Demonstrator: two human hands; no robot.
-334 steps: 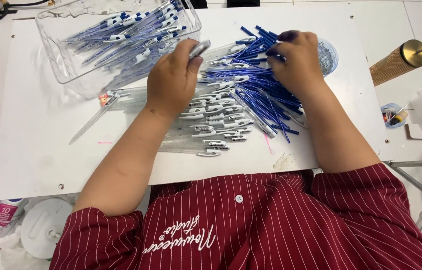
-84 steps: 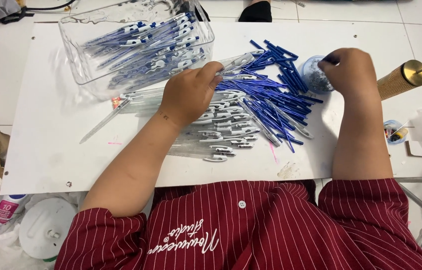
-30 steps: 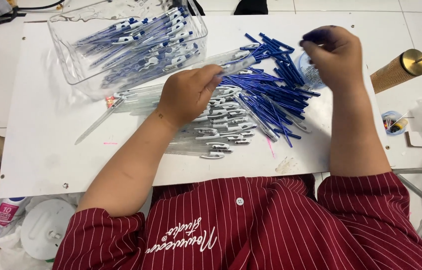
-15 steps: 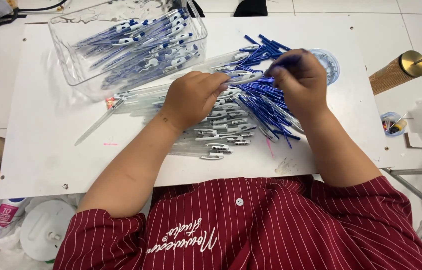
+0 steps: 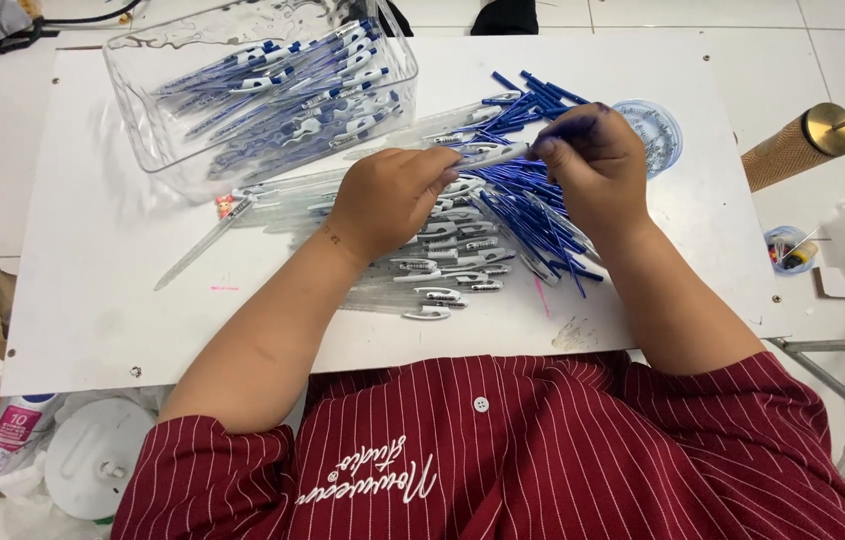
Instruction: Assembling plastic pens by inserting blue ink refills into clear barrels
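Clear pen barrel (image 5: 491, 155) is now held level above the middle of the surface (image 5: 103, 290), over the loose parts. Left hand (image 5: 390, 198) pinches its near end: fingers closed round it, thumb on top. Right hand (image 5: 595, 160) has come back from the far right edge, where it was a second ago beside the small round lid (image 5: 665, 128), and now meets the barrel's other end. Its grip is closed on a blue refill (image 5: 568, 126), fingertips bunched tight, refill lined up with the barrel mouth. Cannot tell whether the tip is already inside; the fingers cover the joint.

Reading: the fetch is done and the two parts are at the mating point, so the step in hand looks like insertion of refill into barrel.

Directly under the hands: heap of blue refills (image 5: 523, 215) fanning to the right, and a row of clear barrels with white clips (image 5: 443, 270) running towards the person. Both heaps still large, so the batch looks far from finished.

Far left on the surface: clear plastic bin (image 5: 143, 100) with assembled blue-and-white pens (image 5: 293, 95) piled in it, well apart from the hands.

Off the surface to the right: a cardboard tube with a brass end (image 5: 803, 145) and a small cup of bits (image 5: 788, 250). Neither is touched.
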